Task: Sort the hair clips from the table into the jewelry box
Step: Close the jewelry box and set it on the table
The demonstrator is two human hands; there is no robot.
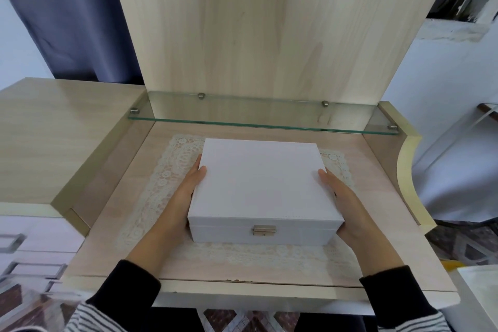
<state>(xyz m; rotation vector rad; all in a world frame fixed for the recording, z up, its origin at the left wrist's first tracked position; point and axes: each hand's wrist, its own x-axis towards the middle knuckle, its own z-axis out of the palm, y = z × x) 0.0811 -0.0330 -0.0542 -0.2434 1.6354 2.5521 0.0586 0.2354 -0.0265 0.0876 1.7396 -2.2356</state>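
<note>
Box (258, 186), white and rectangular, sits with its lid down in the middle of a lace mat (161, 170) on the table (377, 197), its front facing the person and a small metal latch (264, 230) centred on the front wall. The left hand (186, 194) lies flat along the box's left side with fingers stretched out towards the back and the thumb resting on the lid's edge. The right hand (342, 197) mirrors it on the right side, palm against the wall near the front corner and thumb laid on top of the lid; most of its fingers are hidden behind the box, and what shows of them looks straight. Neither hand curls round anything; both press the box between them. Dark sleeves (129, 286) with striped cuffs reach in from the bottom edge. Behind the box, a glass shelf (256, 116) on metal pegs spans the back of the table, and a tall pale wood panel (269, 21) rises above it. A higher wood top stands to the left, with white drawers (32, 237) and metal handles below it. A blue-grey curtain (67, 8) hangs at the upper left.
</note>
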